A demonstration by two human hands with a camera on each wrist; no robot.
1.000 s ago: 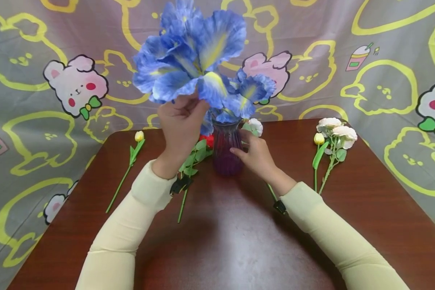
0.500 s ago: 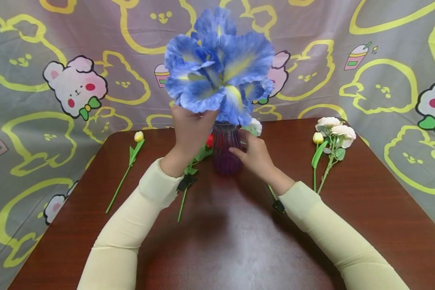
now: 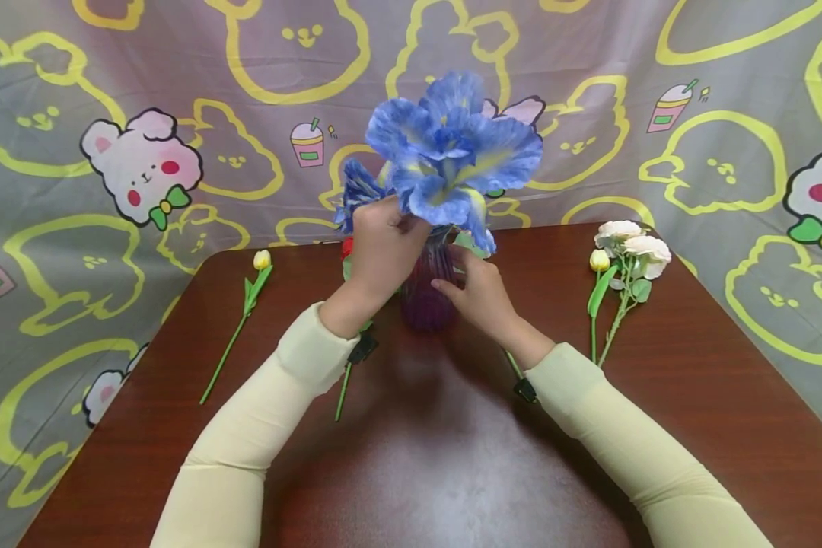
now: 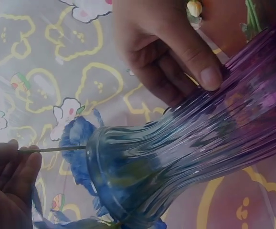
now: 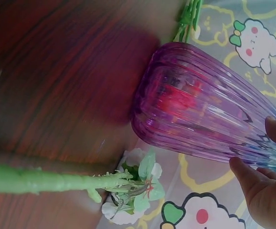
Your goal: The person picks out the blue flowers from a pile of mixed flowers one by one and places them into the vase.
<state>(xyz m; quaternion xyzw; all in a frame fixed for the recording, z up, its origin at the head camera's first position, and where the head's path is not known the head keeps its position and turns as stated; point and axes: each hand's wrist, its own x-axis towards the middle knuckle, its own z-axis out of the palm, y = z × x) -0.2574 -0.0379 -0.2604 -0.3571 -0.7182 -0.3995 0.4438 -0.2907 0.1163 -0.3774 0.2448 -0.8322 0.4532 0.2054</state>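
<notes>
A ribbed glass vase [image 3: 426, 301], purple below and bluish at the neck, stands upright on the table in the head view. My right hand [image 3: 485, 295] holds its right side, thumb toward the front; in the right wrist view its fingers reach round the neck. Above the mouth, my left hand [image 3: 387, 247] pinches the thin stem [image 4: 61, 149] of a large blue iris [image 3: 448, 152]. In the left wrist view that stem's end is right at the vase's rim. A second blue iris [image 3: 358, 190] shows behind the left hand, partly hidden.
A yellow tulip [image 3: 262, 261] lies at the left of the brown table [image 3: 445, 457]. Behind my left arm is a red flower [image 3: 347, 248]. On the right lie another yellow tulip [image 3: 599, 261] and pale roses [image 3: 647, 251]. A patterned curtain [image 3: 246, 175] hangs behind.
My left hand has moved right and down with the blue iris, bringing it over the vase mouth. The second iris has come into sight on the left. My right hand stays on the vase.
</notes>
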